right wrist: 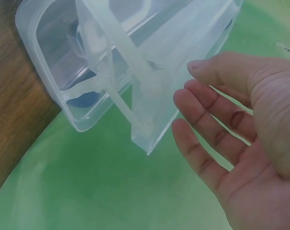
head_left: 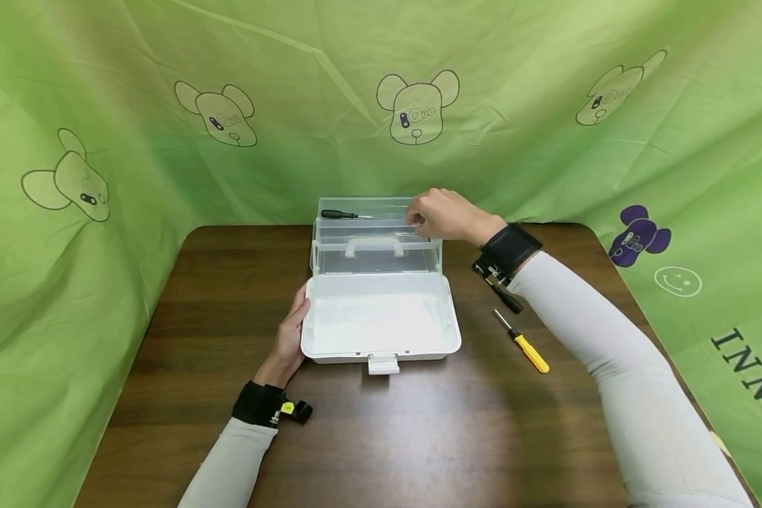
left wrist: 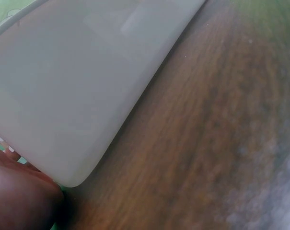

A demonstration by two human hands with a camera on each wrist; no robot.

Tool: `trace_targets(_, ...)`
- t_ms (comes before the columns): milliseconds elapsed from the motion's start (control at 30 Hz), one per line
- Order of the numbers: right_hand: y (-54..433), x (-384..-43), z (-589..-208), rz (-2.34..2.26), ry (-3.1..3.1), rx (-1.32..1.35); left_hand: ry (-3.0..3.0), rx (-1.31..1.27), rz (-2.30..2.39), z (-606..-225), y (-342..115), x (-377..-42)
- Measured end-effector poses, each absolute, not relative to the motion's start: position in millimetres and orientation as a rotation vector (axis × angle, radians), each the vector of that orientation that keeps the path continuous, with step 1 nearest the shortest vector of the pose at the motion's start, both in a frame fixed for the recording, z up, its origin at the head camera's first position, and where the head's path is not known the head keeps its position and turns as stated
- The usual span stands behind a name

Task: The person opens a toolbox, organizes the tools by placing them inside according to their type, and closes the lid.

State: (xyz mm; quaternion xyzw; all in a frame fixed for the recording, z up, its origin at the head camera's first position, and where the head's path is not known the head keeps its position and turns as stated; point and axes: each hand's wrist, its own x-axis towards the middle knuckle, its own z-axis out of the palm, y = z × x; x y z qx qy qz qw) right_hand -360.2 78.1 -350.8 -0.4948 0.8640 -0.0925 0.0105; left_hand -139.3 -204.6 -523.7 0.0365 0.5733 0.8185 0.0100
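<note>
A white plastic toolbox [head_left: 381,321] stands wide open on the table, its latch hanging at the front. Clear tiered trays [head_left: 381,264] rise behind its base, and a black-handled screwdriver [head_left: 339,214] lies in the topmost one. My left hand [head_left: 288,335] holds the box's left side, thumb by the rim; the left wrist view shows only part of it, beside the box corner. At the right end of the upper trays is my right hand [head_left: 447,214]. In the right wrist view its bent fingers [right wrist: 214,120] are apart from the clear tray wall and hold nothing.
On the table, right of the box, lies a yellow-handled screwdriver [head_left: 531,353]. A dark handle-shaped thing [head_left: 509,300] shows just below the right wrist strap. Green printed cloth [head_left: 292,162] hangs behind the table and along both sides.
</note>
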Motion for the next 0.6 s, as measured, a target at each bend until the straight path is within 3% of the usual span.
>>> trace_targets(600, 97.9, -339.7, -343.3, -0.274, 2.807, -1.503, 1.785, 0.109, 2.553, -521.2, -203.7, -138.0)
